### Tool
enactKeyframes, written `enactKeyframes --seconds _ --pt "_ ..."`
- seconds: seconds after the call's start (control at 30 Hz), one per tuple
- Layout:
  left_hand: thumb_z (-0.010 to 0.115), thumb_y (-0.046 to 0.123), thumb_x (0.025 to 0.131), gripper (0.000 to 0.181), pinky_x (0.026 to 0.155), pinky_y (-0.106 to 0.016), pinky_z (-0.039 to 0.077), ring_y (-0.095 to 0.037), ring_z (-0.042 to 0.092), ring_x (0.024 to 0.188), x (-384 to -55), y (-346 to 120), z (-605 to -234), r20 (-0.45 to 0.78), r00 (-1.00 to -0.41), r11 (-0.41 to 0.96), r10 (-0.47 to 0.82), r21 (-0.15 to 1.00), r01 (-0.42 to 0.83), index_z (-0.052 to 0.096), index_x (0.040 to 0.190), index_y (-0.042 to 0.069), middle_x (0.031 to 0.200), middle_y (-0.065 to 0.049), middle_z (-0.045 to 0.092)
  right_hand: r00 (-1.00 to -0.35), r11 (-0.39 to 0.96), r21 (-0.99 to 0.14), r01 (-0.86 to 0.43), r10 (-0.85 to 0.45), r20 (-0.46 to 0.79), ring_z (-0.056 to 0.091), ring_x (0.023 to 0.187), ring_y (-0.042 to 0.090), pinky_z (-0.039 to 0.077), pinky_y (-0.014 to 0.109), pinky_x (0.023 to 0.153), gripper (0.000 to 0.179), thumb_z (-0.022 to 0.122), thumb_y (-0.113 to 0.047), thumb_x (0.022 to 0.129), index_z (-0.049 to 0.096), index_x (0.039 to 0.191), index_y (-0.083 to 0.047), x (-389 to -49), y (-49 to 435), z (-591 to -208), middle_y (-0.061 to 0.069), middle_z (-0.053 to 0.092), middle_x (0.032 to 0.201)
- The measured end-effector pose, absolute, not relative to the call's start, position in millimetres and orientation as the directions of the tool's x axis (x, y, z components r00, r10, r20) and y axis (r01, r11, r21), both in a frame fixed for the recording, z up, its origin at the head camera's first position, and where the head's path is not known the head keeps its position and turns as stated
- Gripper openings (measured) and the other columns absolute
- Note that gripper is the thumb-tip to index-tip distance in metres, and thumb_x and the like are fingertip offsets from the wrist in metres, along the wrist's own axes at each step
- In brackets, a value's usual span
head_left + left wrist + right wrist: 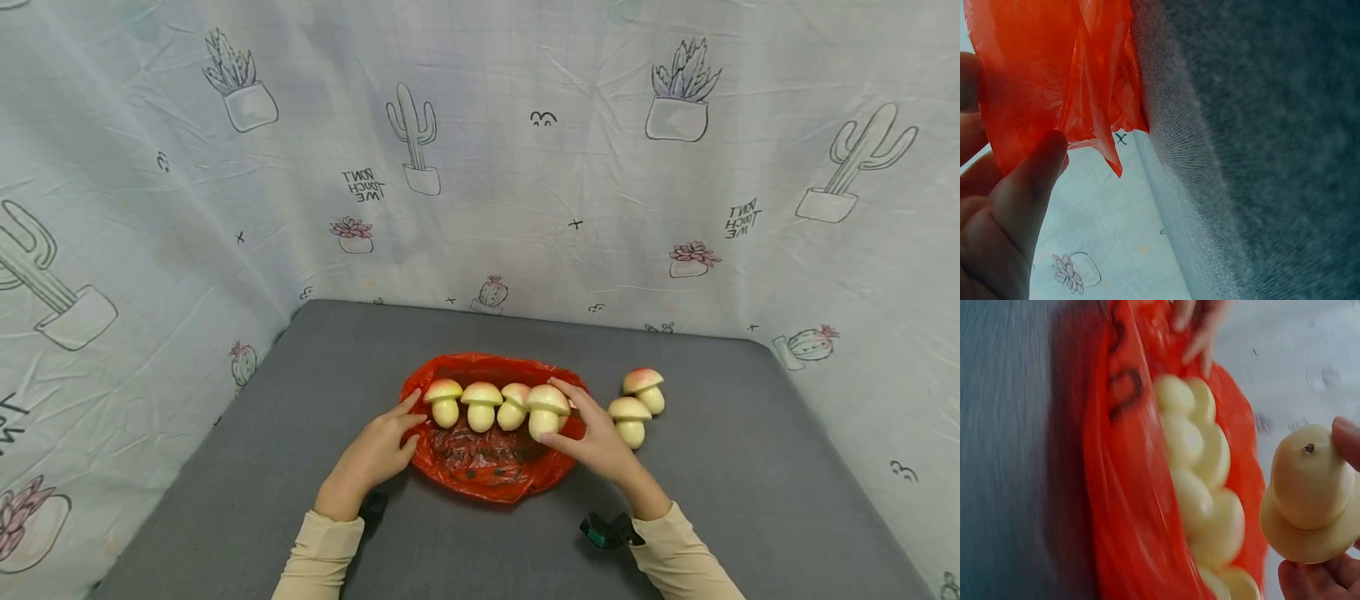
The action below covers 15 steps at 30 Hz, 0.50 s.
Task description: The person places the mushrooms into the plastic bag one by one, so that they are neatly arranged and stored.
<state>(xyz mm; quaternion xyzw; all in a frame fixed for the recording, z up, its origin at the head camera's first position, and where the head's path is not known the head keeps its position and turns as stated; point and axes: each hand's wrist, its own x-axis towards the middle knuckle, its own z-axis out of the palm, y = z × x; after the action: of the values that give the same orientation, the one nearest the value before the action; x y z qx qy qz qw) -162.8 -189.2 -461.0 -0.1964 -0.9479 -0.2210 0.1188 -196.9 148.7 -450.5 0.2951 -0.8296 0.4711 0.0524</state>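
A red plastic bag (517, 492) lies with its mouth spread wide on the grey table. Inside stand several toy mushrooms (481, 406) in a row, cream-coloured with reddish tints on some caps. My left hand (380, 446) grips the bag's left rim, thumb and fingers either side of the plastic in the left wrist view. In my right hand (600, 437) is another mushroom (1310, 481), cap up, pinched between thumb and fingers over the bag's right end. A small dark spot marks its stem's bottom in the right wrist view.
Two more mushrooms, a reddish-capped one (643, 390) and a paler one (630, 421), stand on the table (735, 467) right of the bag. A white cloth printed with cacti (510, 167) hangs behind the table and along its sides.
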Motion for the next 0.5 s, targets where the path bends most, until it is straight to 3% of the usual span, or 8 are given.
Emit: enactKeyframes --seconds 0.23,0.5 --pt "0.067 0.003 0.082 0.031 0.081 -0.039 0.052 -0.031 0.063 0.106 -163 -189 -462 0.316 -0.893 0.826 0.321 0.368 0.427 0.068 0.113 -0.004 0.142 -0.021 0.046 -0.769 0.33 -0.754 -0.568 -0.541 0.342 0.049 0.123 0.022 0.045 0.047 0.094 0.076 0.074 -0.027 0.082 0.035 0.147 -0.014 -192 113 -462 0.008 0.047 0.141" --pt "0.066 0.003 0.083 0.032 0.082 -0.039 0.051 -0.032 0.062 0.107 -163 -188 -462 0.303 -0.898 0.828 0.32 0.371 0.421 0.067 0.114 -0.005 0.143 -0.021 0.045 -0.761 0.35 -0.752 -0.559 -0.578 0.297 0.042 0.131 0.027 0.038 0.051 0.101 0.078 0.074 -0.032 0.082 0.037 0.145 -0.007 -189 84 -471 0.009 0.043 0.145"
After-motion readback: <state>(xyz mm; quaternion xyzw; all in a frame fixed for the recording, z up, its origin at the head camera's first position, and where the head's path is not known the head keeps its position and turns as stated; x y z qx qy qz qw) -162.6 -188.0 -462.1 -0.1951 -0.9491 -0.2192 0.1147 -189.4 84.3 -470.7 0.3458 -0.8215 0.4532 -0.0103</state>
